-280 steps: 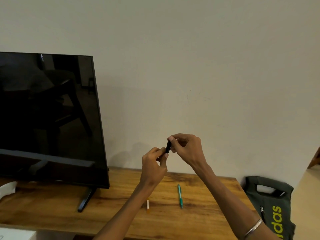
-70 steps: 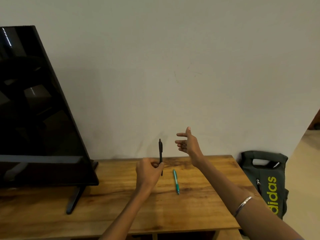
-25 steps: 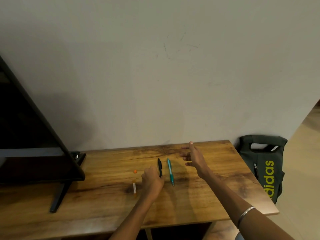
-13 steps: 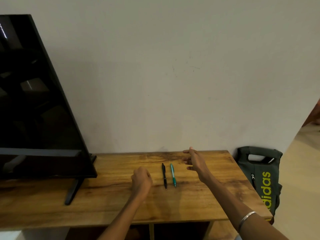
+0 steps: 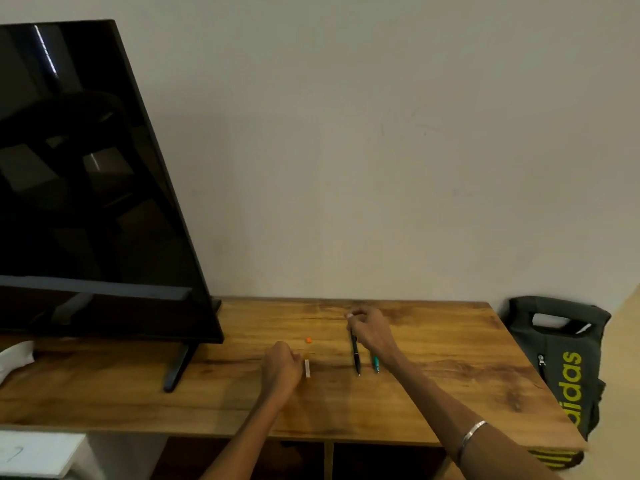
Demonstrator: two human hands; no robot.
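Note:
A black pen point(image 5: 355, 355) and a teal pen point(image 5: 375, 364) lie side by side on the wooden table point(image 5: 450, 362). My right hand point(image 5: 372, 332) is over their far ends with its fingers curled. It covers most of the teal pen, and I cannot tell whether it grips either pen. My left hand point(image 5: 282, 365) rests on the table in a fist and holds nothing I can see. Just right of it lies a short white stick point(image 5: 307, 368) with an orange end. A tiny orange piece point(image 5: 308, 340) lies a little beyond the stick.
A large black TV point(image 5: 86, 188) on a stand point(image 5: 176, 368) fills the left side, close to the wall. A dark bag point(image 5: 561, 362) with yellow lettering stands beside the table's right end. White cloth point(image 5: 15, 356) lies at the far left, and a white box point(image 5: 34, 452) sits below.
My right hand has moved left onto the pens and curled its fingers. My left hand has drawn back to the left, uncovering the white stick. Both pens stay on the table.

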